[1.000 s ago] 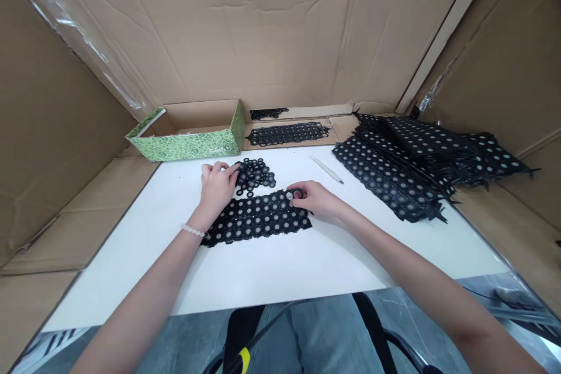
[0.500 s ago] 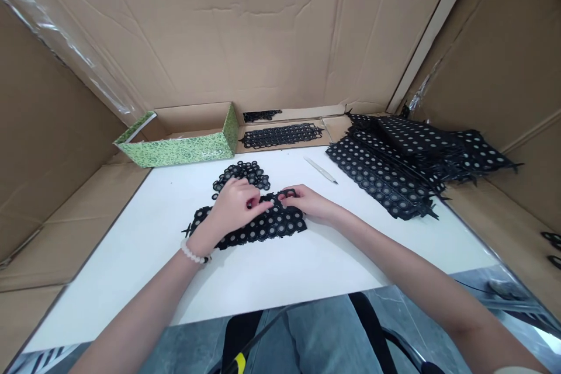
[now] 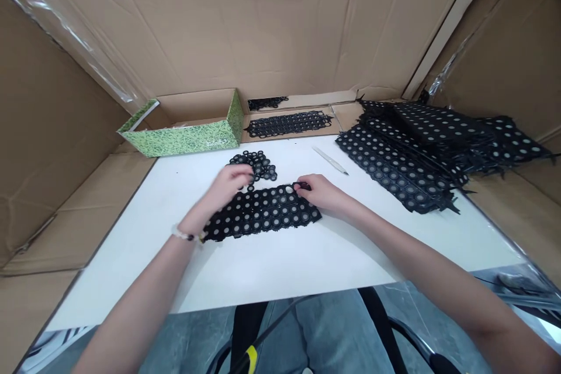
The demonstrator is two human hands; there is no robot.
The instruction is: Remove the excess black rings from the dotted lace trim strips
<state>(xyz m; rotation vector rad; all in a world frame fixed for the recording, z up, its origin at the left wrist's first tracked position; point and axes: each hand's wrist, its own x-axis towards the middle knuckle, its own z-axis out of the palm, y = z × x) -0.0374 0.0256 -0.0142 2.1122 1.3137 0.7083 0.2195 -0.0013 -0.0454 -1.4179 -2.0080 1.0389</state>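
A black perforated sheet (image 3: 263, 213) with grey round inserts lies on the white table (image 3: 307, 257). My right hand (image 3: 318, 193) presses fingertips on the sheet's upper right edge, pinching at a ring there. My left hand (image 3: 230, 184) is blurred, raised just above the sheet's upper left part, next to a small pile of loose black rings (image 3: 258, 165). Whether it holds a ring is unclear.
A green patterned box (image 3: 184, 137) stands at the back left. A thick stack of black perforated sheets (image 3: 421, 146) fills the right side. A white thin tool (image 3: 329, 160) lies between. Emptied black lattice strips (image 3: 289, 123) rest on cardboard behind. Cardboard walls enclose the table.
My left hand moved from the sheet's middle up and left toward the loose ring pile. My right hand stayed on the sheet's upper right edge. The camera view shifted slightly.
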